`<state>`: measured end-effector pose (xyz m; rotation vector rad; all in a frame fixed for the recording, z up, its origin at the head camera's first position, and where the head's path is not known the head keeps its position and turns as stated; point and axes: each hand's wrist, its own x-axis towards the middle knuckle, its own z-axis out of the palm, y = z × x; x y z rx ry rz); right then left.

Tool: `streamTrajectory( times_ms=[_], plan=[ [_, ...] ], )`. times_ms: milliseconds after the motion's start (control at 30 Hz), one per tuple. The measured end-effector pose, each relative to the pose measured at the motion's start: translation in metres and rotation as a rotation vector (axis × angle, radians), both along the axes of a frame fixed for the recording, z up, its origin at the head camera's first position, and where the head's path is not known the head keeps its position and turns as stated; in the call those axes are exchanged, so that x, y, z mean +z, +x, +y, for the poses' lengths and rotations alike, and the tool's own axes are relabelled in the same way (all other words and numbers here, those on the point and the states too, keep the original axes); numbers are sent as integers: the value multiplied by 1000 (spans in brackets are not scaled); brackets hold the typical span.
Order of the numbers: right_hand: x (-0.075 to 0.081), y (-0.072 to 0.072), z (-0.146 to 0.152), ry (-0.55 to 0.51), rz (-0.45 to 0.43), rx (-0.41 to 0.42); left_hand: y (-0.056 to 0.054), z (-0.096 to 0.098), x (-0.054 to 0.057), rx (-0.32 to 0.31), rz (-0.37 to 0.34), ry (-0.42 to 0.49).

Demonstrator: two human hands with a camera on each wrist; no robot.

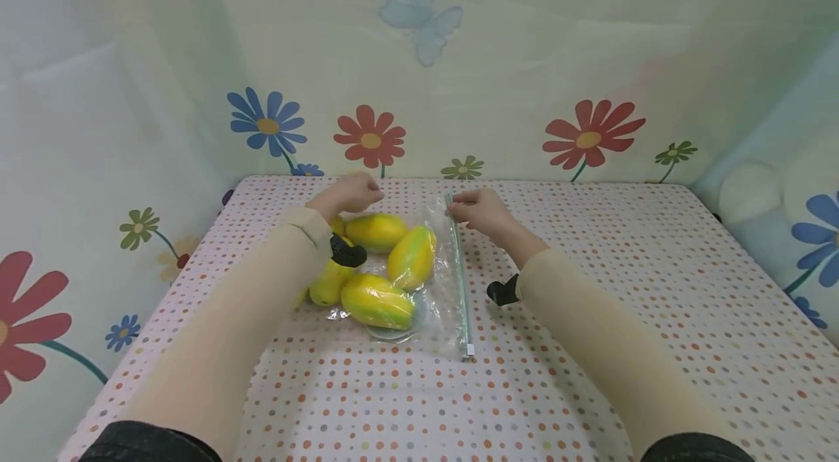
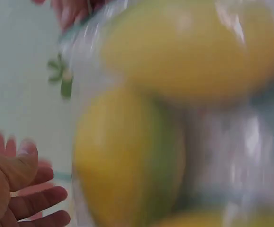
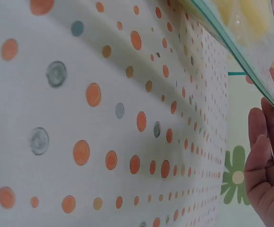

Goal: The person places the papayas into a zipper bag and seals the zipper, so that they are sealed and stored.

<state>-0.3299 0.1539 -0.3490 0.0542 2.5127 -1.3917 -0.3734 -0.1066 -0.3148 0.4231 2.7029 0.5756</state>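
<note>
A clear zip bag (image 1: pixel 429 334) lies on the table, holding several plump yellow-green fruits (image 1: pixel 376 302) that look like mangoes. Its green zip strip (image 1: pixel 461 280) runs along the right side, with a white slider (image 1: pixel 470 350) at the near end. At the strip's far end, my right hand (image 1: pixel 481 210) pinches the bag's edge between thumb and fingers; in the right wrist view the hand (image 3: pixel 269 165) is partly cut off. Over the bag's far left side is my left hand (image 1: pixel 350 192). The left wrist view shows that hand (image 2: pixel 21 189) with fingers loosely spread, holding nothing.
A dotted cloth (image 1: pixel 590 345) covers the table. Behind it and at the sides hangs a curtain (image 1: pixel 505 68) printed with flowers and a butterfly. A round pale disc (image 1: pixel 391 335) shows at the bag's near side. Black straps or cameras (image 1: pixel 503 292) sit by the wrists.
</note>
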Motion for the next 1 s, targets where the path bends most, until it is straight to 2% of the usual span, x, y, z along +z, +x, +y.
streamTrajectory(
  times_ms=[100,233,267,367,433,533,600,767,1000],
  plan=[
    [-2,-1,6,14,12,-17,-5,-35,1,63,-7,-101],
    [-5,0,12,48,16,-34,-6,-75,-5,172,-55,-179],
    [-6,0,13,54,19,-38,-6,-82,-7,199,-61,-178],
    [-7,1,17,72,22,-49,-6,-100,-15,310,-87,-87],
    [-7,3,20,91,18,-55,-7,-105,-19,362,-92,-11],
    [-7,5,29,113,8,-61,-8,-102,-22,366,-90,45],
    [-8,7,40,127,4,-67,-9,-93,-22,341,-91,58],
    [-13,15,80,161,-5,-98,-5,-62,-23,277,-102,104],
    [-16,28,127,202,1,-120,0,-21,-31,214,-118,156]
  ],
)
